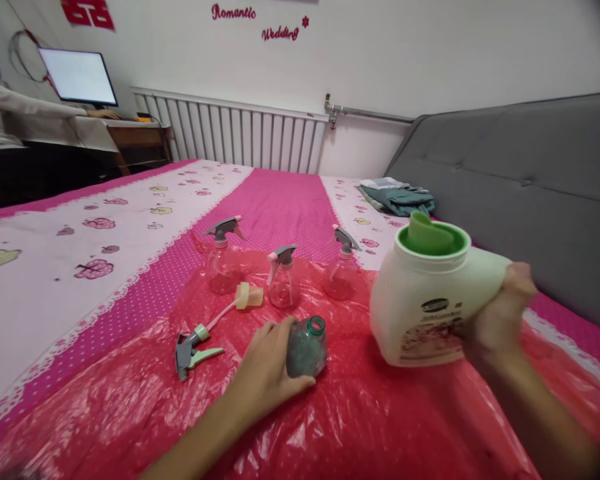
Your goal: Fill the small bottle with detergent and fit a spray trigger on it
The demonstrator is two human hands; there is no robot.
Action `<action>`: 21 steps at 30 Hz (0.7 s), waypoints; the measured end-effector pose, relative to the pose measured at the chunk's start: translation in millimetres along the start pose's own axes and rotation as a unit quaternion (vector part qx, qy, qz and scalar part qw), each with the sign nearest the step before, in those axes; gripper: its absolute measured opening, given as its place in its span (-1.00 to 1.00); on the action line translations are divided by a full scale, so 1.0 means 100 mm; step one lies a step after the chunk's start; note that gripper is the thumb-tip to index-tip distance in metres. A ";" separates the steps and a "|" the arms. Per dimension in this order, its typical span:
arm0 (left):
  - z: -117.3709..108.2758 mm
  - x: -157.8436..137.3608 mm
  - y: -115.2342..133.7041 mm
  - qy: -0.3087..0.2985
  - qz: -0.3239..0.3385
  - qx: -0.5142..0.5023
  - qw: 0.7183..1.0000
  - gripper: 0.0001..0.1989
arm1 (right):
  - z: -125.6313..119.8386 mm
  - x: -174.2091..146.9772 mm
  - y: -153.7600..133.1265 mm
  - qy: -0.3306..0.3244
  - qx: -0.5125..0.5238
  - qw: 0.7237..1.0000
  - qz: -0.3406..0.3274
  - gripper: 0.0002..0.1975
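Note:
My left hand [267, 363] is wrapped round a small translucent green bottle [307, 348] with an uncapped neck. On the right, my right hand [497, 313] grips the handle of a big white jug [415, 307], raised and slightly tilted, with a green pouring spout in its mouth. A grey and pale-green spray head [190, 351] lies left of my left hand, its tube running to a small yellowish funnel [249, 296]. Beyond stand three clear spray bottles, left [223, 267], middle [283, 283] and right [341, 270], each topped with a grey trigger head.
Red plastic sheeting [130, 407] covers the near part of a bed with a pink and white patterned sheet [285, 200]. Folded clothes [397, 197] lie by the grey headboard [520, 180]. A radiator [230, 130] lines the far wall. At far left another person sits by a monitor [80, 75].

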State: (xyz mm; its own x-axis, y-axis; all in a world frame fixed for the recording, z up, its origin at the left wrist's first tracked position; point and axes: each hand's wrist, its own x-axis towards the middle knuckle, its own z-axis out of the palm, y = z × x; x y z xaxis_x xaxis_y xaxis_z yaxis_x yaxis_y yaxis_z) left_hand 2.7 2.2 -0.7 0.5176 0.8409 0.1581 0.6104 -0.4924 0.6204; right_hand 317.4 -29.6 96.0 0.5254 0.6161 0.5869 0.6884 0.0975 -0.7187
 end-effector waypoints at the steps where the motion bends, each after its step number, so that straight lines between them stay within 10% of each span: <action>1: -0.02 0.01 0.00 -0.007 -0.007 0.001 1.000 -0.15 | 0.08 -0.01 -0.04 0.021 0.060 0.998 0.027 -0.41; 4: -0.06 0.02 0.02 -0.026 -0.026 0.002 0.999 -0.14 | 0.37 -0.10 -0.08 0.078 0.214 0.969 0.095 -0.41; 5: -0.07 0.02 0.02 -0.030 -0.030 0.000 0.999 -0.13 | 0.45 -0.16 -0.06 0.109 0.340 0.922 0.153 -0.49; 10: -0.07 0.00 0.02 -0.036 -0.041 -0.003 0.999 -0.08 | 0.74 -0.46 0.12 0.112 0.445 0.844 0.277 -0.53; 21: -0.09 0.03 0.03 -0.049 -0.022 -0.002 0.999 -0.06 | 0.76 -0.56 0.22 0.147 0.430 0.854 0.254 -0.26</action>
State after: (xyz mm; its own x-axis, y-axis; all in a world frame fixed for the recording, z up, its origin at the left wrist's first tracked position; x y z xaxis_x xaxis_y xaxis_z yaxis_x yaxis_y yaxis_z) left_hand 0.3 5.1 8.9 0.5476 0.8350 0.0549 0.6306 -0.4549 0.6288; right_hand 265.5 -2.0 18.9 0.8370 0.5387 0.0963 -0.2199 0.4923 -0.8422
